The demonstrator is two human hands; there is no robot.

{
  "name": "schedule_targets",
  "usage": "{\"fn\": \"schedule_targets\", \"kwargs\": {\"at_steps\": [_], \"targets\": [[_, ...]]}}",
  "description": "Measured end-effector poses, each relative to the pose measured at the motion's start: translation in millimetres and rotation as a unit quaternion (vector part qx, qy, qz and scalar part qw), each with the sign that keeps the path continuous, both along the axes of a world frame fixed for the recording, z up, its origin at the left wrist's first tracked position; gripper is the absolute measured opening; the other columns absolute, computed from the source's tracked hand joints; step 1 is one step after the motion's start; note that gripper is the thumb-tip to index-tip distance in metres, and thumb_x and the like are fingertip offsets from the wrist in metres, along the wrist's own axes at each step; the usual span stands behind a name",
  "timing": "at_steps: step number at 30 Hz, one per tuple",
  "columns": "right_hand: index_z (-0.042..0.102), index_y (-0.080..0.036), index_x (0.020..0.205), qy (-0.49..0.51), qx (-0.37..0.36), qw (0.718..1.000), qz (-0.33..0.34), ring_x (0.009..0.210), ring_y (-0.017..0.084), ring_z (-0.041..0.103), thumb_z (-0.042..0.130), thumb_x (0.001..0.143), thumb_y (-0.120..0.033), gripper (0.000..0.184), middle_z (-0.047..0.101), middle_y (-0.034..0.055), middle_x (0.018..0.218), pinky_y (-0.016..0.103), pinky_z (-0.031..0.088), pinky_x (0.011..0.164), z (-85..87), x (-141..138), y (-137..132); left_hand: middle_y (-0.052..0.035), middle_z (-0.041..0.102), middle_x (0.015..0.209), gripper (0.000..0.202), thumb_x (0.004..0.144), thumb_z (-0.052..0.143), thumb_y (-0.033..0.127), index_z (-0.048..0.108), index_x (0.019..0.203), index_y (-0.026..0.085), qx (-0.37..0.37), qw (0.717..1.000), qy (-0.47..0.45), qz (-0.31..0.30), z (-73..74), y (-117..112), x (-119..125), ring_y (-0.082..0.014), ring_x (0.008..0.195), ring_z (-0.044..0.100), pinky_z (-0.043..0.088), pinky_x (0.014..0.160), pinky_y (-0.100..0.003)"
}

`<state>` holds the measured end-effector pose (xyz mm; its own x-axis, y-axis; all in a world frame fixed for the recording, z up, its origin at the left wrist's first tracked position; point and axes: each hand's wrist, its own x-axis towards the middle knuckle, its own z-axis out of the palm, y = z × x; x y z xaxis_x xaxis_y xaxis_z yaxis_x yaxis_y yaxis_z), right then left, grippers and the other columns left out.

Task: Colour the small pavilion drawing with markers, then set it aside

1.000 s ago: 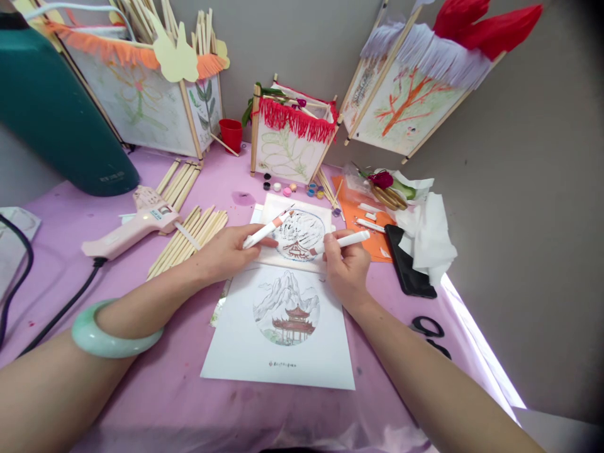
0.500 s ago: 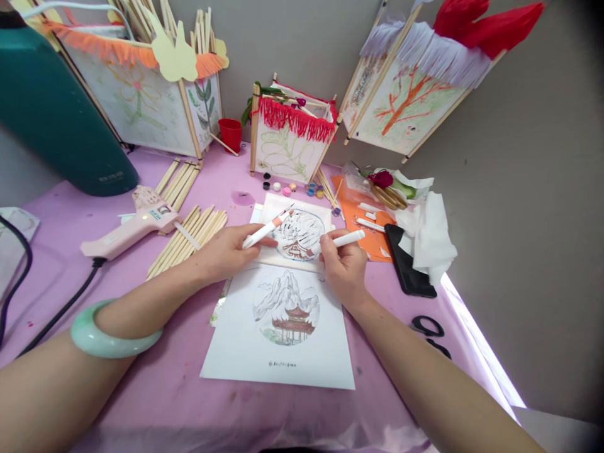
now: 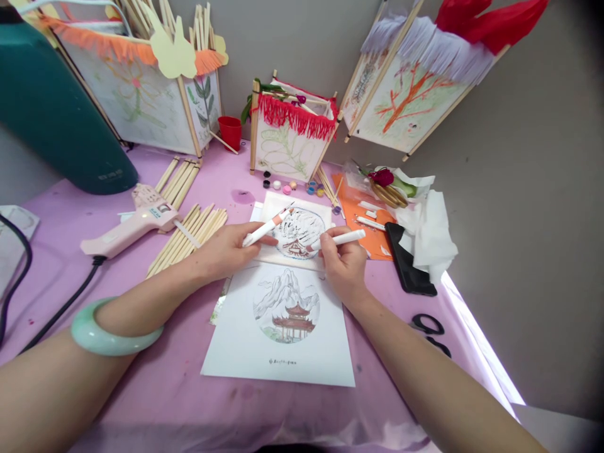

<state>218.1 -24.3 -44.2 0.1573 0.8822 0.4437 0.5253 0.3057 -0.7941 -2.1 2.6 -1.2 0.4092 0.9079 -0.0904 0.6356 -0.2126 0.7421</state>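
Working remotely off the head camera. Left of the left hand: pink glue gun (image 3: 136,229). I can't tell if it's hot; if so, an outward swing of that forearm could meet it.

Left hand (image 3: 231,248) grips the left pen (image 3: 259,234), tip slanted out over the white panel (image 3: 304,228). Panel lies just ahead of and between both hands. My worry: a dip of that wrist could put a stray mark on the drawing.

Printed sheet (image 3: 325,352) lies between the forearms, on the wearer's side of the panel.

Right hand (image 3: 346,267) grasps the right pen (image 3: 346,238), tip low by the drawn pavilion; contact I can't confirm. If the ink is wet, a dragged finger could smear it.

Count, left to right: glue gun, 1; sticks (image 3: 184,242) beside the left hand, too overlapped to count; pens, 2, one per hand; panel, 1; printed sheet, 1; phone (image 3: 408,267) right of the right hand, 1.
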Motion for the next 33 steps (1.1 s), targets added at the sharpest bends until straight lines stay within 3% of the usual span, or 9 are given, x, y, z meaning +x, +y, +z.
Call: {"fn": "schedule_targets", "kwargs": {"at_steps": [12, 18, 33], "targets": [[0.051, -0.02, 0.08, 0.032, -0.009, 0.999, 0.016, 0.05, 0.009, 0.049, 0.05, 0.085, -0.034, 0.015, 0.053, -0.0033, 0.062, 0.022, 0.039, 0.05, 1.3, -1.4, 0.9, -0.002, 0.067, 0.103, 0.041, 0.074, 0.044, 0.023, 0.066, 0.109, 0.023, 0.001, 1.0, 0.001, -0.005, 3.4, -0.4, 1.2, -0.0177, 0.079, 0.058, 0.039, 0.065, -0.026], [0.05, -0.02, 0.078, 0.033, -0.014, 0.999, 0.0, 0.05, 0.01, 0.048, 0.05, 0.084, -0.036, 0.017, 0.053, -0.0032, 0.059, 0.022, 0.039, 0.048, 2.0, -0.1, 0.2, -0.0007, 0.066, 0.107, 0.043, 0.073, 0.044, 0.022, 0.064, 0.112, 0.024, -0.004, 1.0, 0.004, -0.005, 3.9, -1.4, 0.2, -0.014, 0.068, 0.055, 0.038, 0.058, -0.024], [0.052, -0.02, 0.079, 0.028, -0.014, 0.998, 0.054, 0.049, 0.01, 0.049, 0.052, 0.084, -0.037, 0.018, 0.058, -0.0012, 0.063, 0.023, 0.04, 0.048, 0.1, -1.7, -0.9, -0.0017, 0.068, 0.101, 0.042, 0.073, 0.044, 0.023, 0.066, 0.109, 0.023, 0.003, 1.0, 0.005, -0.002, 4.0, -1.3, 1.0, -0.0201, 0.086, 0.059, 0.043, 0.074, -0.028]]}}
